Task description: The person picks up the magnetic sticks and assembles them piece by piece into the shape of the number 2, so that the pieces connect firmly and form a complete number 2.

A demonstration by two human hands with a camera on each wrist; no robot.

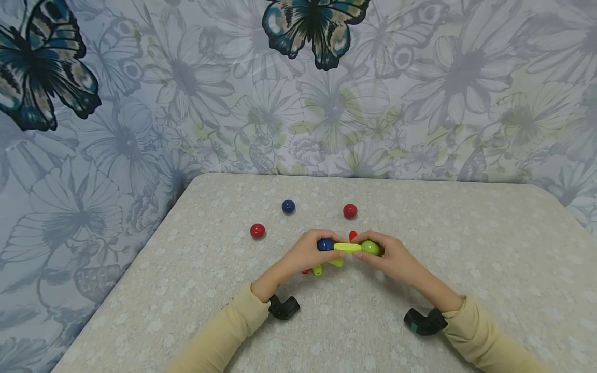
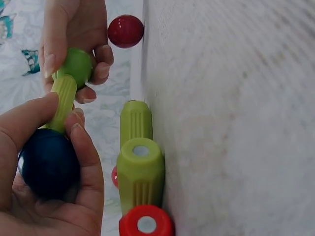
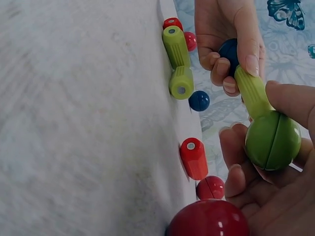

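Between both hands, above the table, is a yellow-green ribbed rod (image 1: 347, 247) with a ball at each end. My left hand (image 1: 303, 252) grips the dark blue ball (image 2: 49, 164), its thumb and fingertips reaching onto the rod. At the other end my right hand (image 1: 394, 257) holds the green ball (image 3: 273, 140), with the thumb close to where ball and rod meet. In the wrist views the rod appears to touch both balls; the exact contact at the blue end is partly hidden by fingers.
On the table (image 1: 186, 321) beyond the hands lie a red ball (image 1: 257, 231), a blue ball (image 1: 288, 206) and another red ball (image 1: 350, 211). Loose yellow-green rods (image 2: 141, 174) and red rods (image 3: 194, 160) with metal tips lie near the hands. A patterned wall (image 1: 326, 114) stands behind.
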